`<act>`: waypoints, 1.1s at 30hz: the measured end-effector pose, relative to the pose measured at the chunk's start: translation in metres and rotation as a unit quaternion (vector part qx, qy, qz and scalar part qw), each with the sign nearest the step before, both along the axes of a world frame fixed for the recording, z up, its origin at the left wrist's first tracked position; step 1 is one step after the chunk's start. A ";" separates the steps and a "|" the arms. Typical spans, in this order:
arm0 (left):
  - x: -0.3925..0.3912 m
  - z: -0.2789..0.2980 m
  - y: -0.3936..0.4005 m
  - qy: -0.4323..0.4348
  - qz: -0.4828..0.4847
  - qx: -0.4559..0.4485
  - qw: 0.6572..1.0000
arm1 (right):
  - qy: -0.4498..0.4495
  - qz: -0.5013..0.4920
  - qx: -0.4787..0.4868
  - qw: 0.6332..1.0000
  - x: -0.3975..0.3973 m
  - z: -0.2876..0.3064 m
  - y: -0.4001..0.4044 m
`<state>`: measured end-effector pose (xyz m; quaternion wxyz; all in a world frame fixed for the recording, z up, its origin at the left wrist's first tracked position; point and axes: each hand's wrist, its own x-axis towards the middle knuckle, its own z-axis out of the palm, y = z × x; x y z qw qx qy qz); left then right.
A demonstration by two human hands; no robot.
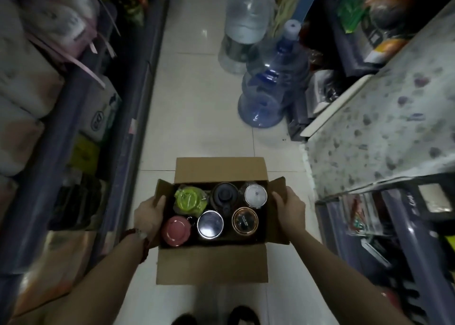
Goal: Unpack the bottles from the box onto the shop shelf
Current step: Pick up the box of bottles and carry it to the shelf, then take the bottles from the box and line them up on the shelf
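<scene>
Head view, looking down a narrow shop aisle with a pale tiled floor [197, 108].

Far left: shop shelf [81, 117] stocked with wrapped packs and bags, blurred; contents not identifiable.

Left hand [149, 214]: closed on the left side flap of the cardboard box [211, 263], thumb over the flap's inner face, fingers hidden behind it. A beaded bracelet [138, 234] sits on that wrist.

Box: held level between both hands above the floor, all four flaps open. Six bottles stand upright inside, seen from the top, in two rows of three.
- Far row: green-lidded bottle [189, 199], black-lidded bottle [224, 195], white-lidded bottle [255, 194].
- Near row: pink-lidded bottle [176, 231], silver-lidded bottle [210, 225], bottle with a copper-rimmed dark lid [245, 220].
Neighbouring bottles are packed close together; contact between them cannot be confirmed.

Right hand [289, 206]: closed on the right side flap, thumb on the inner face, fingers behind.

Further up the aisle, right of centre: a clear water jug [246, 26] and a blue water jug [273, 83] stand on the floor, just beside each other.

Right: a speckled countertop [384, 132], with dark shelving [394, 226] below it.

Bottom edge: two dark shoe tips [242, 317].
</scene>
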<state>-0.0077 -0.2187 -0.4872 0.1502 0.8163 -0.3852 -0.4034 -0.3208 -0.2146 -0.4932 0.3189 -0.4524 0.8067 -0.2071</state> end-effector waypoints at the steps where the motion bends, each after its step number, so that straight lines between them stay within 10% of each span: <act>1: 0.001 -0.021 -0.005 0.000 -0.005 -0.003 1.000 | 0.001 0.001 0.000 1.000 -0.001 -0.024 -0.005; 12: 0.020 -0.157 -0.035 0.006 -0.028 -0.026 0.999 | 0.037 0.008 -0.008 0.999 0.010 -0.170 -0.041; 27: 0.002 -0.136 -0.047 -0.141 -0.042 -0.168 0.975 | 0.152 0.003 -0.077 0.985 0.014 -0.158 -0.027; 33: -0.018 -0.140 -0.040 -0.022 -0.206 -0.219 0.953 | 0.000 0.058 -0.167 0.984 0.048 -0.166 0.010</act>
